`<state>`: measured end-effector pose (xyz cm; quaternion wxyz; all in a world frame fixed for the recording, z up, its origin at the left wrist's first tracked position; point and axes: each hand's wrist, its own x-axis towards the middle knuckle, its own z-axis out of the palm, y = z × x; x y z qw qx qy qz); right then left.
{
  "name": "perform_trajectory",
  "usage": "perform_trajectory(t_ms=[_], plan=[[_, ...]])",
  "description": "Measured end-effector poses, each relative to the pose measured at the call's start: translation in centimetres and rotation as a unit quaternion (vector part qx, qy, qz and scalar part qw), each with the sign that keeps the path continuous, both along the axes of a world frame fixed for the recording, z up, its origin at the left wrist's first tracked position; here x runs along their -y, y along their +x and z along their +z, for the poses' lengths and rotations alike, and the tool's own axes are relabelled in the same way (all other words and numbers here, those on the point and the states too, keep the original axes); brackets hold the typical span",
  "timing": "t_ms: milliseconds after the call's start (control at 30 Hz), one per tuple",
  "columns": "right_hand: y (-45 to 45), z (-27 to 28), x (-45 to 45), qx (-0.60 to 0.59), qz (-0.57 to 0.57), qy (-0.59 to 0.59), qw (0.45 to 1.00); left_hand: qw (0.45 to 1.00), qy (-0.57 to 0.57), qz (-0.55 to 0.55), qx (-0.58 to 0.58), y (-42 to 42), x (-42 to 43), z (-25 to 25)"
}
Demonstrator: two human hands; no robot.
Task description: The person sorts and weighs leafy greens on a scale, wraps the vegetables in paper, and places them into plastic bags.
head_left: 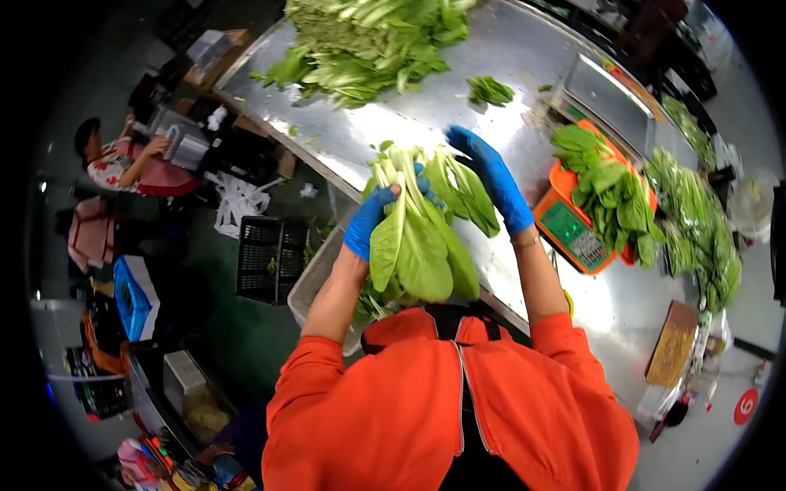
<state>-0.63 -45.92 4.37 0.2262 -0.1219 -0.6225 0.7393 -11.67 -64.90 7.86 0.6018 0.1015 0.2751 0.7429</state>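
My left hand (378, 214), in a blue glove with a bare thumb tip, is closed around a bunch of leafy greens (422, 254). Their pale stalks point away from me and the broad leaves hang toward my body. To the right of the bunch, my gloved right hand (494, 176) is open with its fingers stretched out. A few leaves (473, 199) of the bunch spread close to its palm; whether they touch it I cannot tell. A large pile of greens (372, 41) lies on the metal table (327, 147), with a small loose bunch (490, 90) beside it.
On the right, an orange scale (573, 233) carries greens (610, 184). Bagged greens (696, 225) lie beyond it. A pale bin (315, 274) stands below the table edge, near a black crate (270, 260). Another person (135, 159) holds a clear container at far left.
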Motion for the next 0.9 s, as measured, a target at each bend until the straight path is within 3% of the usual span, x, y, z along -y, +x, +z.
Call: perform_trajectory(t_ms=[33,100,133,167,267,300,367,400,433,500,533,567,633,700,800,833,867,900], plan=[[0.1,1.7,1.0,-0.082,0.061,-0.057,0.993,1.0,-0.005,-0.012,0.012,1.3,0.3,-0.5],[0.6,4.5,3.4,-0.023,0.147,-0.038,0.988,0.992,-0.051,-0.096,0.07,3.6,0.9,-1.2],[1.8,5.6,4.1,-0.013,0.138,-0.041,0.989,0.987,-0.056,-0.134,0.074,4.4,1.3,-1.4],[2.8,6.5,4.9,0.098,0.224,-0.019,0.969,0.985,-0.056,-0.141,0.084,5.0,1.7,-1.5],[4.2,5.2,5.9,0.248,0.249,-0.067,0.934,0.976,-0.034,-0.186,0.111,6.1,2.4,-2.4],[4.7,5.0,6.7,0.213,0.189,-0.092,0.954,0.97,-0.055,-0.18,0.151,6.2,2.5,-2.3],[5.0,1.9,7.3,0.198,0.217,-0.034,0.955,0.957,-0.141,-0.17,0.186,4.9,4.5,-6.2],[4.7,1.5,7.2,0.128,0.2,0.098,0.966,0.957,-0.139,-0.172,0.187,5.3,4.1,-5.8],[4.8,2.1,7.1,0.13,0.197,0.098,0.967,0.966,-0.115,-0.16,0.168,6.1,3.5,-5.0],[5.5,3.7,6.7,0.121,0.108,-0.033,0.986,0.97,-0.09,-0.167,0.15,6.7,2.7,-4.7],[5.8,3.2,6.0,0.088,0.076,0.205,0.972,0.969,-0.123,-0.155,0.146,6.4,2.3,-4.9],[6.6,3.2,5.7,0.051,0.064,0.279,0.957,0.967,-0.154,-0.145,0.142,6.0,1.9,-5.3],[7.7,4.5,6.7,0.102,0.102,0.3,0.943,0.977,-0.097,-0.18,0.054,5.6,1.0,-4.7],[8.1,4.1,7.2,0.147,0.042,0.388,0.909,0.966,-0.116,-0.193,0.125,6.6,0.7,-4.2],[9.1,3.9,6.4,0.178,0.022,0.383,0.906,0.959,-0.147,-0.195,0.147,7.3,-0.4,-4.3],[9.7,3.8,5.8,0.17,0.034,0.321,0.931,0.955,-0.152,-0.198,0.158,7.4,-0.6,-4.8],[10.4,3.7,5.4,0.161,0.048,0.254,0.952,0.962,-0.161,-0.197,0.099,6.7,-0.2,-7.5],[11.1,3.6,4.5,0.113,0.04,0.246,0.962,0.958,-0.15,-0.222,0.101,7.0,-0.9,-6.7]])
